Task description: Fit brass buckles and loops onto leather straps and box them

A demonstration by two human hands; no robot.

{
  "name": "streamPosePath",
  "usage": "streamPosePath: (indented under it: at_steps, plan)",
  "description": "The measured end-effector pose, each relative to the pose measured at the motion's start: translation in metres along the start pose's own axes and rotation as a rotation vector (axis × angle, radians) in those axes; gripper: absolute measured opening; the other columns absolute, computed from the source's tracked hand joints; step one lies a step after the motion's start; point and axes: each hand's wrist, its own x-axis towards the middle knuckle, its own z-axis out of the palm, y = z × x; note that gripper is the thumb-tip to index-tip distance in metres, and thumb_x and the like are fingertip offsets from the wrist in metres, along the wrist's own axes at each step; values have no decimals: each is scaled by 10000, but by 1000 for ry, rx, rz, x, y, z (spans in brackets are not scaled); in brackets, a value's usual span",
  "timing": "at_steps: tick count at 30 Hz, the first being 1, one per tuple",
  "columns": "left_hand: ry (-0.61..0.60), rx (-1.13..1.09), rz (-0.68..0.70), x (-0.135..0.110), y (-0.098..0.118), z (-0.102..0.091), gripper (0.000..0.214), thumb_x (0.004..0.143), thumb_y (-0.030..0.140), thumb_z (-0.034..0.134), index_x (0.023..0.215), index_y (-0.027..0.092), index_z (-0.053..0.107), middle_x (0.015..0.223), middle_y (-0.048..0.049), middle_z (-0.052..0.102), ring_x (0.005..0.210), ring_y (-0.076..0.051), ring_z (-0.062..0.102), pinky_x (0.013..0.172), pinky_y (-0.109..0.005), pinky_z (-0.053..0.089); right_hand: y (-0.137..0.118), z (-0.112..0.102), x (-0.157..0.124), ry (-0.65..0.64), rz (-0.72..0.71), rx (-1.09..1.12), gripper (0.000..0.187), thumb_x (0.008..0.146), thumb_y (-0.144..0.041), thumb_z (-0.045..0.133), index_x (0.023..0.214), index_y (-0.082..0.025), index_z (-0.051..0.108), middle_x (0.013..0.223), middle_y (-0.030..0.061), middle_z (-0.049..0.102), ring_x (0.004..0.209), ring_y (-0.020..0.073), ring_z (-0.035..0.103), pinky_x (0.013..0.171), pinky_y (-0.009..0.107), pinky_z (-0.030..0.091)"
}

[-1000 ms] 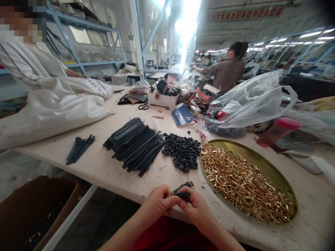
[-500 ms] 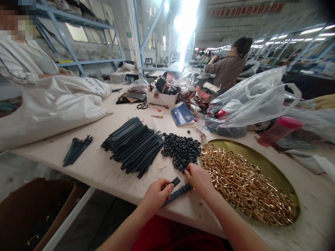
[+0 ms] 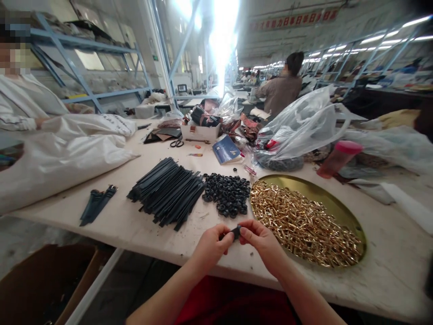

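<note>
My left hand (image 3: 214, 243) is closed in a pinch on a black strap (image 3: 234, 232), whose short end shows between the fingertips. My right hand (image 3: 257, 237) pinches a small black loop (image 3: 238, 227) against that end; fingers partly hide it. Just beyond the hands lies a pile of black loops (image 3: 226, 194). To its left, many flat black straps (image 3: 165, 192) are stacked. A brass-coloured oval tray (image 3: 314, 189) to the right holds a heap of gold metal buckles (image 3: 304, 225).
Several straps with buckles (image 3: 98, 203) lie at the left. Behind are a white sack (image 3: 67, 158), scissors (image 3: 177, 143), a blue booklet (image 3: 226, 150), a clear plastic bag (image 3: 297, 122) and a pink-lidded bottle (image 3: 338, 159). A cardboard box (image 3: 77, 280) stands below the table edge. Two people are nearby.
My right hand has come back from the edge of the loop pile to the strap end in my left hand. The buckled strap beneath the hands no longer shows. The view has shifted slightly.
</note>
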Motion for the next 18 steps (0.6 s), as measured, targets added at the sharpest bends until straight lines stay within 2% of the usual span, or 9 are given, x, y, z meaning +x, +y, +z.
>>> streamPosePath:
  at_steps: [3, 5, 7, 9, 11, 14, 16, 18]
  plan:
    - [-34, 28, 40, -7, 3, -3, 223, 791, 321, 447, 722, 144, 562, 550, 34, 510, 508, -86, 432, 499, -203, 321, 1, 2, -4, -28, -9, -40, 314, 629, -425, 691, 785, -163, 616, 603, -19, 570, 576, 113, 501, 592, 265, 402]
    - [-56, 15, 88, -13, 5, -5, 153, 778, 244, 448, 803, 143, 560, 663, 10, 571, 589, -96, 481, 552, -206, 351, 1, 5, -6, -16, 2, -31, 314, 629, -426, 690, 787, -166, 614, 632, -19, 575, 569, 105, 488, 581, 258, 397]
    - [-62, -50, 110, -19, 6, -6, 172, 758, 178, 452, 914, 145, 517, 732, -5, 598, 665, -109, 523, 609, -215, 379, 0, 9, -11, -36, 11, -29, 311, 630, -425, 689, 781, -165, 608, 646, -15, 578, 568, 102, 477, 572, 252, 392]
    - [-48, -133, 107, -22, 6, -6, 196, 756, 157, 450, 951, 146, 461, 711, -5, 600, 687, -116, 546, 637, -225, 395, -1, 14, -15, -88, 8, -25, 315, 637, -435, 684, 776, -164, 603, 627, -12, 576, 583, 113, 485, 582, 256, 396]
    - [-22, -171, 76, -24, 6, -6, 164, 767, 177, 454, 928, 153, 432, 672, 5, 590, 629, -104, 533, 592, -214, 389, -3, 18, -19, -112, 18, 52, 353, 681, -500, 621, 784, -163, 608, 633, 3, 584, 607, 128, 504, 612, 272, 413]
    - [-9, -154, -7, -26, 6, -7, 197, 770, 259, 493, 922, 164, 411, 634, 24, 571, 502, -76, 453, 478, -188, 336, -4, 21, -21, -79, 94, 269, 453, 731, -601, 488, 745, -167, 617, 676, 27, 590, 594, 132, 513, 614, 290, 437]
    - [-10, -140, -42, -28, 5, -8, 247, 762, 315, 514, 927, 168, 404, 613, 35, 553, 465, -72, 425, 448, -186, 319, 1, 22, -20, -74, 132, 319, 390, 712, -562, 548, 708, -176, 606, 676, 17, 575, 573, 117, 502, 582, 265, 434]
    - [23, -89, -55, -30, 4, -10, 265, 751, 325, 522, 938, 170, 416, 616, 37, 543, 479, -81, 442, 459, -193, 322, 13, 22, -18, -111, 130, 267, 324, 669, -507, 634, 741, -192, 602, 651, -3, 550, 542, 100, 486, 535, 235, 417]
